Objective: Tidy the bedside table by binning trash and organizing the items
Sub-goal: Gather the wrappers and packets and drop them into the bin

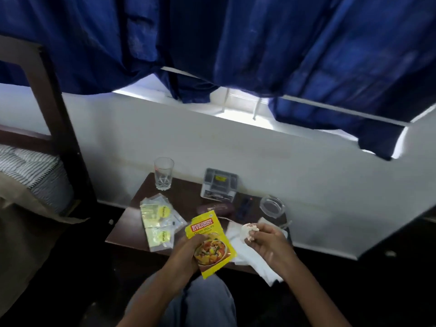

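Left hand [187, 254] grips yellow printed spice sachet [212, 246], right hand [267, 243] pinches crumpled white tissue wad [249, 231], both over near edge of dark wooden tabletop [185, 197] (bin unseen). Likely best: keep both grips firm, bin them together.

Left arm: bare forearm, enters frame from 7 o'clock and angles up toward centre.
Left hand [187, 252]: digits curled round the left edge of a yellow printed foil spice packet [213, 244], which it grips tilted, top corner toward 11 o'clock.
Right arm: bare forearm, enters from 5 o'clock.
Right hand [267, 244]: at 3 o'clock of the left hand, apart from it; fingertips pinch a small crumpled white paper wad [247, 231].
Knee [207, 303]: grey-blue cloth, at 6 o'clock between the forearms.
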The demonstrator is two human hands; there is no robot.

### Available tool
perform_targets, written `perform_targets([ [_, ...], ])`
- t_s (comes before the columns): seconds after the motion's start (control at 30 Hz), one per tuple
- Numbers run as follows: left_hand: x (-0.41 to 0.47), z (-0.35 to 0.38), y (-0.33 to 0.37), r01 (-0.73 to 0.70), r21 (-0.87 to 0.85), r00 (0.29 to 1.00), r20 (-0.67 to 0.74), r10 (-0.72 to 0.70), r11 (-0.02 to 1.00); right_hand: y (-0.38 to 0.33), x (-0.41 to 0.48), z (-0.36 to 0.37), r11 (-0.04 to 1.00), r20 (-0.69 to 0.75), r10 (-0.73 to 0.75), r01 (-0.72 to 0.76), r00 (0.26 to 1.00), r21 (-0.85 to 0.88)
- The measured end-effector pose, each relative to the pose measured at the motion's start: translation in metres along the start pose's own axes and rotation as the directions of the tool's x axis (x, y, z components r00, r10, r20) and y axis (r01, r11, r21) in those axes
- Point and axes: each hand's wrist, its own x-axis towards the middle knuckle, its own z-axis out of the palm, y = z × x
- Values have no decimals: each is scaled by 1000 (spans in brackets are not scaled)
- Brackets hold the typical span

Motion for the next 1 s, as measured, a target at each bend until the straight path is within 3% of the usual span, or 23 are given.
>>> perform_targets([
  [0.17,-21,56,-56,107,148,979,158,-131,983,5,-53,-79,1000,-163,-15,14,987,-9],
  [0.33,-38,106,-130,329,210,930,99,-355,921,35,-115,-175,999,-328,40,-31,944,31],
  [0.53,-49,128,-208,529,295,828,24,-560,795,102,-175,-257,955,-538,266,-143,800,260],
  [0.6,-47,125,-224,547,325,820,-21,-572,771,121,-181,-271,941,-584,336,-241,739,236],
  [0.7,-40,109,-239,536,390,832,-93,-547,749,150,-178,-289,931,-688,317,-354,653,93],
  [0.83,-25,90,-240,461,473,883,-162,-440,751,167,-171,-294,897,-675,364,-436,642,68],
  [1.0,-23,84,-241,464,481,882,-177,-436,744,174,-161,-287,875,-674,355,-483,648,-4],
])
